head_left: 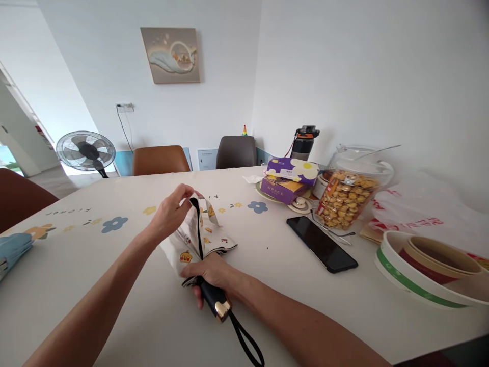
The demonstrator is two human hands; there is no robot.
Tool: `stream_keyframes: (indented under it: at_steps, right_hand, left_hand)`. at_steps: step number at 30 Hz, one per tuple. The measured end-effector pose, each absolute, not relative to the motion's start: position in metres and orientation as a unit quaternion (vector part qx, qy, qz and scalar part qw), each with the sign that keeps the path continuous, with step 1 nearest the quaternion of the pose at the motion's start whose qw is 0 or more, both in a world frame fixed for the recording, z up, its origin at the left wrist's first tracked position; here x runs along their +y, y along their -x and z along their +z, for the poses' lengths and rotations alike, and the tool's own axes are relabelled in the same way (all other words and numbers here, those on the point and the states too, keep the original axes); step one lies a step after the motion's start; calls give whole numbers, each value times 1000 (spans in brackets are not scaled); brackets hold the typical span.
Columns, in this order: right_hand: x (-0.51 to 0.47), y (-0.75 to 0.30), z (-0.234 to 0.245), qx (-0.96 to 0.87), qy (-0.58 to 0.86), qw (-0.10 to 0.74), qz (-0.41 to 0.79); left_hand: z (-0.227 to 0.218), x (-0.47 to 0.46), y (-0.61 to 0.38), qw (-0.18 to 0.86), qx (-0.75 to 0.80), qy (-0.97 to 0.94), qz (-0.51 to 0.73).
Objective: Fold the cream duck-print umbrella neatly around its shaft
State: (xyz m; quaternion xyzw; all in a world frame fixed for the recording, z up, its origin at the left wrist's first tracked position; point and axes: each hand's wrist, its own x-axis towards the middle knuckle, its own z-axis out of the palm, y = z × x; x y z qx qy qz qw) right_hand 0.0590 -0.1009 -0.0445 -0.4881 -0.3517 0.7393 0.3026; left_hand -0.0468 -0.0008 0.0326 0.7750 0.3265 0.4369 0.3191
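Note:
A folding umbrella (186, 239) with white, cartoon-printed fabric and black lining is held over the table, its canopy folded in loose pleats. Its black handle (213, 294) has a gold end and a black wrist loop, and points toward me. My right hand (210, 270) is wrapped round the umbrella where the fabric meets the handle, thumb pressed on the cloth. At the far end of the canopy, my left hand (175, 206) pinches a fold of the fabric between thumb and fingers. Part of the canopy lies hidden behind my left hand.
A black phone (321, 243) and glasses (336, 233) lie to the right. Behind them stand a snack jar (349, 193), purple boxes (284, 188) and a bottle (302, 145). Tape rolls (424, 270) and a plastic bag (428, 204) sit far right. A blue folded item (14, 250) rests at left.

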Motion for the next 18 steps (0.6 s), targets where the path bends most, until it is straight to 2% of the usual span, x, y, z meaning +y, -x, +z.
stream_keyframes:
  at_steps: [6,10,18]
  right_hand:
    - [-93,-61,-52,-299,453,388,745]
    - [-88,-66,-55,-284,458,450,712]
    - [-82,-76,-56,-254,448,469,717]
  left_hand:
    - [47,-1,60,424,326,-719,443]
    - [52,12,78,428,274,-743,437]
    - [53,17,86,411,376,-809,188]
